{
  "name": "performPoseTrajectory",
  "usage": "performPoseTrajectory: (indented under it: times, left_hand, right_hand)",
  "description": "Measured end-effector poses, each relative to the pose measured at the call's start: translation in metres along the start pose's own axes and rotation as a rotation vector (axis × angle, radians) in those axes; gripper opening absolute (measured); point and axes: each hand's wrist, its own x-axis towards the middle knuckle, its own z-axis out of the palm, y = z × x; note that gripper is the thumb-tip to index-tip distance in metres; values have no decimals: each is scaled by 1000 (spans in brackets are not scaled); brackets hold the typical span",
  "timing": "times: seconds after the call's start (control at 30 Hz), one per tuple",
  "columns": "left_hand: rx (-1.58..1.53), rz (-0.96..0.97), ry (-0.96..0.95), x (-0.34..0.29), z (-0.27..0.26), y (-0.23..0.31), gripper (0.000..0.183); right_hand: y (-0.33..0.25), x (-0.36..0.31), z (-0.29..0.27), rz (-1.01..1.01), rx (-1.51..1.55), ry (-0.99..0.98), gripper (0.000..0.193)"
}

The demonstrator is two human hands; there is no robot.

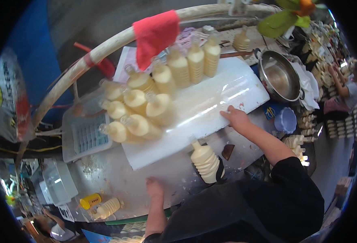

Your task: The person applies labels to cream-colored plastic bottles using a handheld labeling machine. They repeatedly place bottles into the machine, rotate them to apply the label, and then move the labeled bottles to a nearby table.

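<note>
My right hand [237,118] rests at the near right edge of a white foam board [243,85] covered with shiny clear film, fingers stretched out onto it. Nothing shows in its grasp. Low over the grey table, my left hand [155,188] is blurred, its fingers unclear. Several cream ribbed bottles with clear necks, among them a tall bottle [195,62], stand or lean along the board's far and left sides. One cream ribbed bottle [204,160] with a dark patch on its side lies tilted on the table near my body, beside a brown fragment [227,152].
A steel pot [279,75] and a lavender bowl [285,120] sit to the right. At left are a clear plastic crate [85,129], a yellow container [90,201] and another ribbed bottle [108,208]. A curved pole [117,39] with a red cloth [156,34] borders the far side. Other people work nearby.
</note>
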Motion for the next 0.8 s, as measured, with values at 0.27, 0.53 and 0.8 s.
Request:
performPoseTrajectory:
  times: [0.27,0.53,0.8]
  left_hand:
    - [65,-48,-142,11,3,0,82]
    - [172,-93,-355,12,-21,14,114]
    - [95,-205,-373,22,-12,19,112]
  right_hand:
    - [6,4,15,-30,20,91,40]
    - [7,7,6,-26,91,70,42]
    - [13,6,12,-50,141,117,46]
